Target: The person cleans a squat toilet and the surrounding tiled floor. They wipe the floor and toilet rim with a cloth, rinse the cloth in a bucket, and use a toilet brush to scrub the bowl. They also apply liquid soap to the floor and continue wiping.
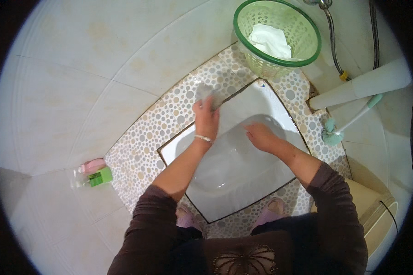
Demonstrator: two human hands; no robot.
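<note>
My left hand [207, 118], with a bracelet at the wrist, is at the far left edge of a white ceramic squat toilet [223, 209] set in the floor. It holds a blurred greyish thing [208, 94], perhaps a cloth or scrubbing pad, over the pebble-patterned tiles [148, 134]. My right hand [260, 136] hovers above the toilet's bowl with its fingers curled; whether anything is in it cannot be told.
A green plastic basket [277, 62] with white paper stands behind the toilet. On the right are a toilet brush [333, 134], a white pipe [358, 87] and a beige bin [354, 199]. Pink [93, 165] and green bottles [101, 176] stand at the left.
</note>
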